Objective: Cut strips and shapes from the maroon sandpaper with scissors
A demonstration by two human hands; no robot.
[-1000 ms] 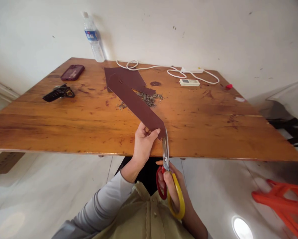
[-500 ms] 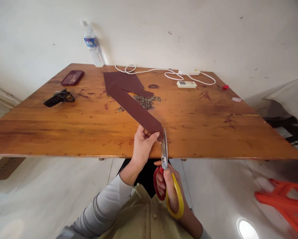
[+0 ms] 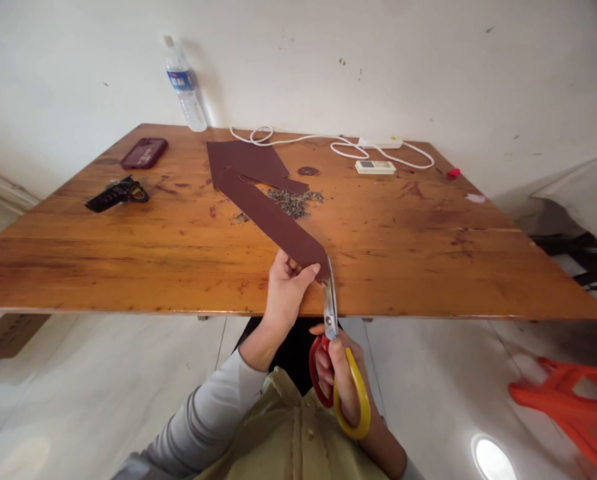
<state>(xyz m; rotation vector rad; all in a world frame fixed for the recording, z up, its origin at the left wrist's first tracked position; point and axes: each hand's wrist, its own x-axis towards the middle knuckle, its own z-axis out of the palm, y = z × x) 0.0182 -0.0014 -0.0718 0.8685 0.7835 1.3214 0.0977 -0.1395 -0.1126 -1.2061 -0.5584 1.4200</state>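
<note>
My left hand (image 3: 287, 291) pinches the near end of a long maroon strip (image 3: 273, 217), thumb on top, fingers underneath. The strip looks like stiff paper or leather; I cannot tell which. In my right hand (image 3: 346, 377) is a pair of scissors (image 3: 331, 320) with one red and one yellow handle. Its blades point away from me and meet the strip's near end, just right of my left thumb. The strip's far end lies by a larger maroon sheet (image 3: 248, 159). A heap of small dark shreds (image 3: 294, 203) lies on the wood beside the strip.
On the wooden table (image 3: 408, 267) are a phone (image 3: 144, 153) and a black strap-like item (image 3: 116, 195) at left. A plastic bottle (image 3: 186, 93) leans on the wall. A white cord with a power strip (image 3: 381, 143) and a remote (image 3: 375, 167) lie at back right. An orange stool (image 3: 568, 400) stands right.
The view has shifted very slightly. Both hands, the strip and the scissors stay almost in place; the scissors' handles sit a touch further right.
</note>
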